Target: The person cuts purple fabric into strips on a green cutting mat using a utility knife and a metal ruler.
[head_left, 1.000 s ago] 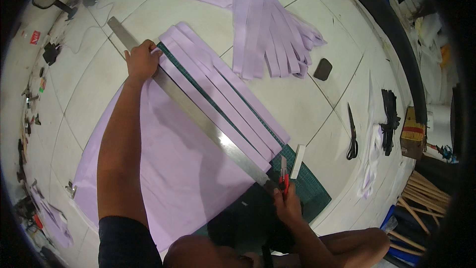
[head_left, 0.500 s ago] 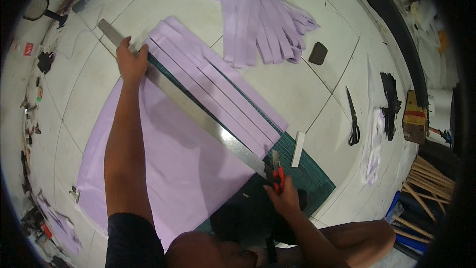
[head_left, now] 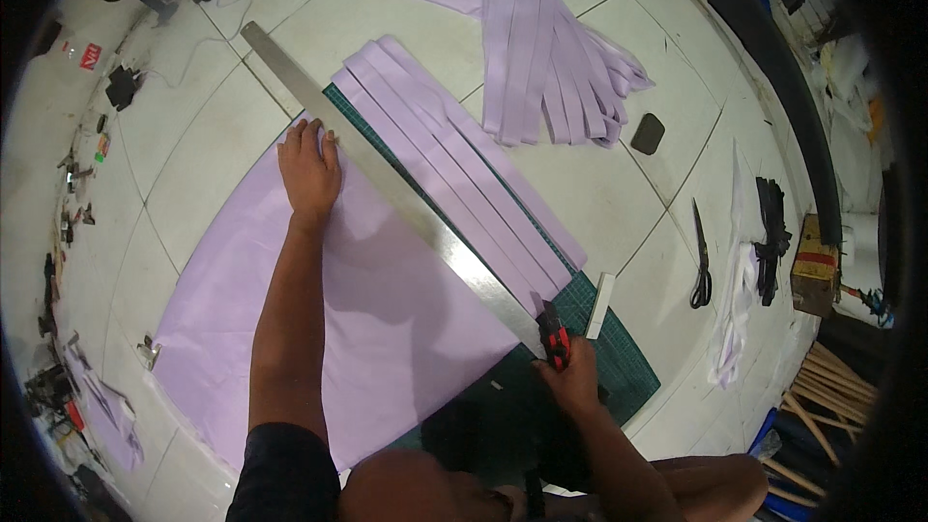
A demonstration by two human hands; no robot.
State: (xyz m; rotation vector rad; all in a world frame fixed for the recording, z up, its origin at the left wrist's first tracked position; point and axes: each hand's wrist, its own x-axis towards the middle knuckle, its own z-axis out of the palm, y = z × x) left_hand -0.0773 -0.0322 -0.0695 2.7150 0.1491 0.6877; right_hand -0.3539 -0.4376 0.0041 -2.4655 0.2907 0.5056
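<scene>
My left hand (head_left: 309, 169) lies with fingers stretched out on the far corner of a large lilac fabric sheet (head_left: 387, 329). Right beside its thumb runs a long steel ruler (head_left: 435, 237), laid slantwise along the sheet's edge. My right hand (head_left: 572, 377) is closed around a red and black utility knife (head_left: 554, 336) at the ruler's near end; the blade tip is too small to make out. Several cut lilac strips (head_left: 454, 174) lie side by side just beyond the ruler. Beneath them shows a green cutting mat (head_left: 619, 358).
A pile of long lilac strips (head_left: 522, 48) lies farther out on the tiled floor. To the right are a dark rounded block (head_left: 648, 133), a white bar (head_left: 600, 305), black scissors (head_left: 700, 266) and a black bundle (head_left: 770, 242). Wooden sticks (head_left: 836, 377) sit at far right.
My left hand has come off the ruler's far end and now rests on the fabric sheet. The knife in my right hand has tilted toward the strips. The whole view has shifted.
</scene>
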